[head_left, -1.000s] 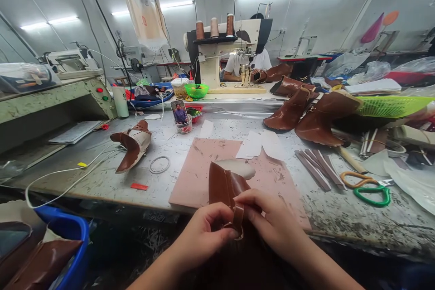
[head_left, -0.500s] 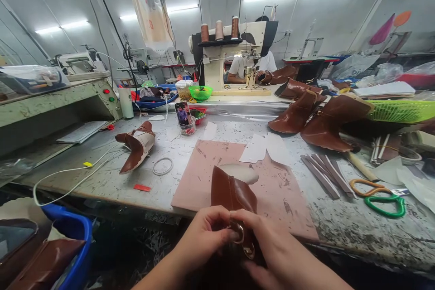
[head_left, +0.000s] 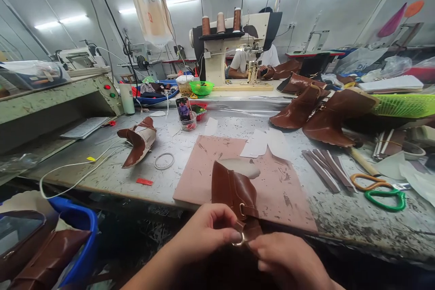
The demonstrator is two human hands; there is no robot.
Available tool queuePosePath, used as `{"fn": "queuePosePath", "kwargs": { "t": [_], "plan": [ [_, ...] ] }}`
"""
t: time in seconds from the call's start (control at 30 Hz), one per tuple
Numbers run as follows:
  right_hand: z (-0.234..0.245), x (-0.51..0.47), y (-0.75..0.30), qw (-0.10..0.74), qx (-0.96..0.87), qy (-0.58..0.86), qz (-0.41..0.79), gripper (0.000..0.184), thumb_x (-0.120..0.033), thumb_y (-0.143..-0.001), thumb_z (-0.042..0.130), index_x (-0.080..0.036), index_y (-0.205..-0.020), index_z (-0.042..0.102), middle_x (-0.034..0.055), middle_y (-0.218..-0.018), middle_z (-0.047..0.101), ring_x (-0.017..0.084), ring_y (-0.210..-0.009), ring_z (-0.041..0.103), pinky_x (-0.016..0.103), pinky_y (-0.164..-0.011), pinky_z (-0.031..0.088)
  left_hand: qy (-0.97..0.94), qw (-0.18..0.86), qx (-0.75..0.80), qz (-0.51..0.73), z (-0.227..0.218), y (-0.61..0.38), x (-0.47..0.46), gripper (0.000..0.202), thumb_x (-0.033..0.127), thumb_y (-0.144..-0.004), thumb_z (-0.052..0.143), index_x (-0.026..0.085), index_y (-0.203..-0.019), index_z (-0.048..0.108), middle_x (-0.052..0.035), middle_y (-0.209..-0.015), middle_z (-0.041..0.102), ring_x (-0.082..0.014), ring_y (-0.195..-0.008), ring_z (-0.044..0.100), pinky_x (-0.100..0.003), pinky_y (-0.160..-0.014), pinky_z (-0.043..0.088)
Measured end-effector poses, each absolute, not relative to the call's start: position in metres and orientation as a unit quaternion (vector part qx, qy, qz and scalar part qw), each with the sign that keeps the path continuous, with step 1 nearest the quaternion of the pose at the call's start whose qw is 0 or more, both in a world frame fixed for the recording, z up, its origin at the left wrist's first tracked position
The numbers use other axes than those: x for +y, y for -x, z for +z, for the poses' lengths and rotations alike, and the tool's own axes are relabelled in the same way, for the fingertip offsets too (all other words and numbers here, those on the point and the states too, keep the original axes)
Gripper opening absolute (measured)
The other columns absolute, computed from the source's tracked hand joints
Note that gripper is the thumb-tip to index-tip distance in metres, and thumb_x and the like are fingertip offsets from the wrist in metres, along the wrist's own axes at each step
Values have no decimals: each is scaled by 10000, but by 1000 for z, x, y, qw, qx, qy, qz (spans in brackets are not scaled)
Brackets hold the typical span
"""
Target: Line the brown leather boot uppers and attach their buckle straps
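Observation:
A brown leather boot upper [head_left: 233, 188] stands at the near edge of the table, leaning over a pink cutting mat [head_left: 272, 176]. Its strap carries a metal ring [head_left: 239, 239]. My left hand [head_left: 207, 231] is closed, thumb and fingers pinching the strap and ring from the left. My right hand [head_left: 288, 260] is closed too and pinches the strap end from the right, below the table edge. A square buckle [head_left: 242, 210] shows on the upper just above my fingers.
Brown boots [head_left: 319, 111] lie at the right with leather strips [head_left: 322, 170] and orange and green scissors [head_left: 380, 188]. A half-made boot [head_left: 137, 140], a ring [head_left: 164, 161] and a phone [head_left: 184, 111] sit left. A blue bin [head_left: 76, 231] is lower left. A person sews behind the machine [head_left: 234, 45].
My hands have drawn the strap and ring down and apart a little; the right hand has dropped lower. The square buckle on the upper now shows. The camera tilted slightly.

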State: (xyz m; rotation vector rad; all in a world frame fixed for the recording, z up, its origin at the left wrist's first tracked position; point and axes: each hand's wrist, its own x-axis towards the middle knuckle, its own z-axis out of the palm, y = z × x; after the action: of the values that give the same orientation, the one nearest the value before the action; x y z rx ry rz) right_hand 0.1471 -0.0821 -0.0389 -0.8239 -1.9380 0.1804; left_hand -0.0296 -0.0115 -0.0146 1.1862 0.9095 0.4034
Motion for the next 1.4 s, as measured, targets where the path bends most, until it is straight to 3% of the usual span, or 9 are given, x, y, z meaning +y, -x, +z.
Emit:
{"fn": "queuePosePath", "kwargs": {
  "t": [0.17, 0.5, 0.63, 0.73, 0.83, 1.03, 1.17, 1.27, 1.4],
  "plan": [
    [-46, -81, -140, 582, -605, 508, 193, 112, -308, -797, 611, -229, -767, 537, -40, -613, 636, 95, -505, 612, 140, -480, 504, -525, 722, 419, 164, -17, 27, -10, 272, 345, -609, 680, 132, -684, 528, 1, -624, 550, -85, -544, 468, -187, -477, 340],
    [-49, -74, -138, 533, -658, 483, 222, 69, -199, -814, 582, -207, -747, 593, -25, -647, 640, 94, -555, 601, 154, -522, 480, -565, 713, 368, 191, -20, 25, -13, 256, 360, -713, 625, 164, -773, 472, 10, -692, 542, -100, -610, 517, -158, -458, 351],
    [-56, -71, -140, 509, -729, 435, 143, 60, -175, -825, 538, -188, -850, 591, 21, -695, 605, 119, -610, 583, 197, -548, 490, -588, 693, 368, 198, -24, 26, -14, 237, 330, -722, 622, 173, -759, 448, 34, -664, 501, -80, -575, 461, -156, -458, 328],
    [-71, -67, -140, 500, -759, 410, 73, 158, -187, -838, 497, -176, -971, 582, 60, -748, 598, 145, -644, 575, 236, -547, 495, -574, 698, 372, 213, -30, 28, -11, 285, 385, -704, 632, 173, -770, 454, 34, -647, 492, -87, -568, 441, -164, -447, 309],
    [-83, -64, -139, 527, -741, 413, 55, 148, -227, -869, 485, -194, -952, 603, 50, -728, 606, 136, -622, 573, 227, -530, 481, -586, 688, 365, 222, -32, 28, -9, 282, 389, -706, 629, 165, -815, 496, 16, -673, 530, -108, -619, 474, -194, -519, 354],
    [-72, -62, -142, 554, -681, 421, 230, 180, -353, -801, 595, -195, -714, 603, 3, -631, 582, 107, -550, 564, 190, -492, 454, -627, 670, 336, 213, -26, 28, -10, 207, 313, -719, 607, 157, -840, 542, 17, -662, 542, -112, -621, 477, -230, -605, 374],
    [-60, -61, -145, 538, -650, 446, 298, 191, -341, -749, 637, -205, -875, 591, 36, -846, 601, 90, -535, 528, 187, -457, 447, -670, 644, 321, 181, -23, 29, -10, 115, 241, -727, 582, 159, -801, 553, 26, -662, 527, -102, -618, 467, -217, -604, 369],
    [-61, -63, -144, 480, -721, 434, 248, 159, -205, -804, 547, -219, -956, 590, 42, -868, 613, 132, -692, 593, 218, -590, 494, -678, 628, 341, 174, -24, 30, -11, 88, 196, -709, 585, 165, -773, 533, 29, -672, 523, -103, -644, 474, -204, -600, 372],
    [-70, -66, -138, 485, -746, 438, 129, 87, -225, -873, 472, -208, -896, 554, 33, -790, 609, 132, -674, 589, 219, -585, 474, -603, 689, 363, 171, -26, 29, -13, 243, 391, -766, 538, 152, -783, 498, 8, -671, 528, -108, -593, 487, -190, -499, 361]
  ]
}}
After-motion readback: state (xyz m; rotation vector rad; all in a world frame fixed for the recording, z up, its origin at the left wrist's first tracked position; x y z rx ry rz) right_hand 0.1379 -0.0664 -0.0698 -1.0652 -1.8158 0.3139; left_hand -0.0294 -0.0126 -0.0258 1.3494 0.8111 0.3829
